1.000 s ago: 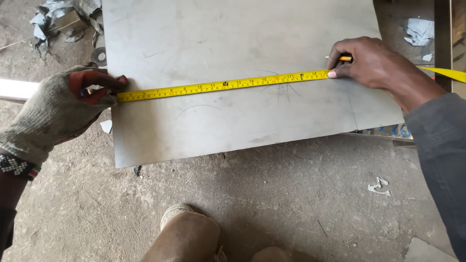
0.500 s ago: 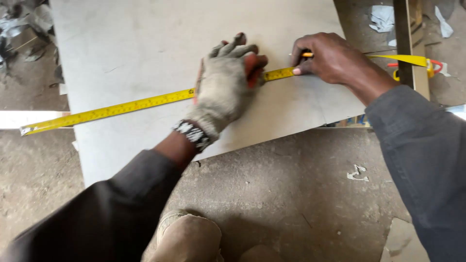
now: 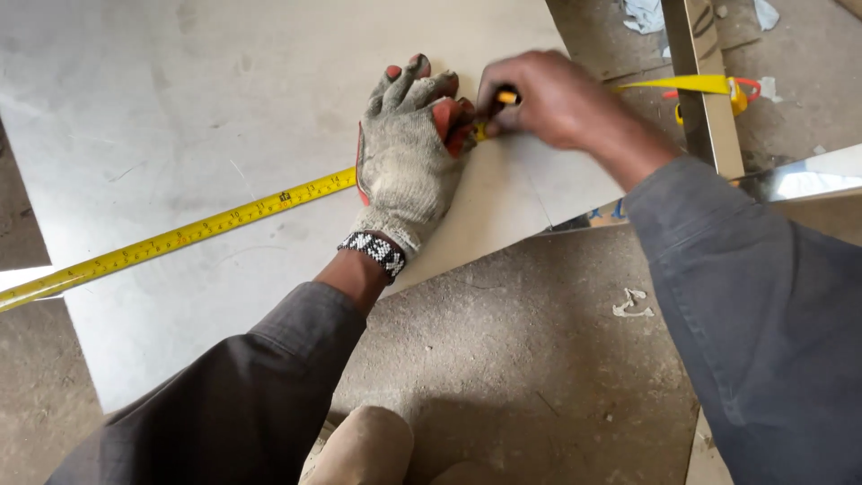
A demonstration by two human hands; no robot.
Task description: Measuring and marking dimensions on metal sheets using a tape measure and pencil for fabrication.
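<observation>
Sheet metal (image 3: 180, 117), grey and flat, lies on the dusty floor (image 3: 503, 359) and takes up most of the view. Across the sheet a yellow measuring tape (image 3: 206, 224) runs slantwise, its far end passing beyond the sheet's right edge. On the tape, near the sheet's right edge, the gloved left hand (image 3: 409, 162) lies flat, fingers together, pressing it down. Touching that hand, the bare right hand (image 3: 552, 99) has its fingers clamped on a small yellow marking tool (image 3: 507, 97). Judgement: keep the tape pinned taut and the tip hard against its edge while marking.
</observation>
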